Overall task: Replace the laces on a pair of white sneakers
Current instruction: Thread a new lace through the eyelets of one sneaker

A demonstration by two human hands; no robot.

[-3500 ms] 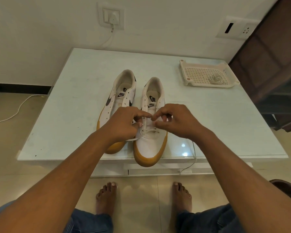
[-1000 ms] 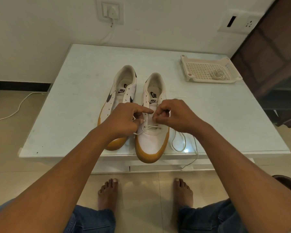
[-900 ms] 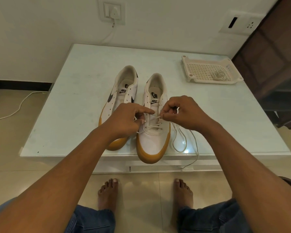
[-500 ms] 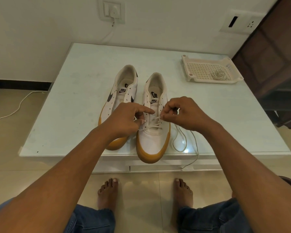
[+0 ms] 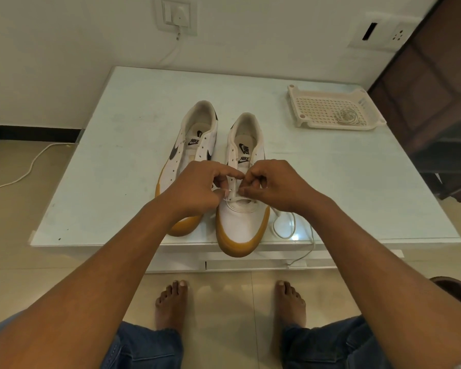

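Right hand (image 5: 277,187) has slid back in from 3 o'clock over the last half-second, and now its knuckles nearly meet the left hand (image 5: 194,190) above the front sneaker (image 5: 241,227). Both hands are curled tight over the lower eyelets: the right pinches the white lace (image 5: 237,199) between thumb and bent fingers, while the left has its forefinger stretched across the tongue and its thumb pressed on the lace at the sneaker's 9 o'clock edge. One bar of lace runs straight across the lowest eyelets, and the slack spills out at 3 o'clock, loops on the table (image 5: 117,182) and drops over the near edge. That sneaker's gum-coloured toe pokes past the table's 6 o'clock edge. Just beside it, at 10 o'clock, sits the second sneaker (image 5: 197,134), eyelets bare, its toe hidden under the left wrist. Out at 2 o'clock, well apart from the pair, a perforated tray (image 5: 293,102) carries a coiled lace (image 5: 346,115). Down at 6 o'clock, two bare feet (image 5: 171,304) are planted on the tiled floor.
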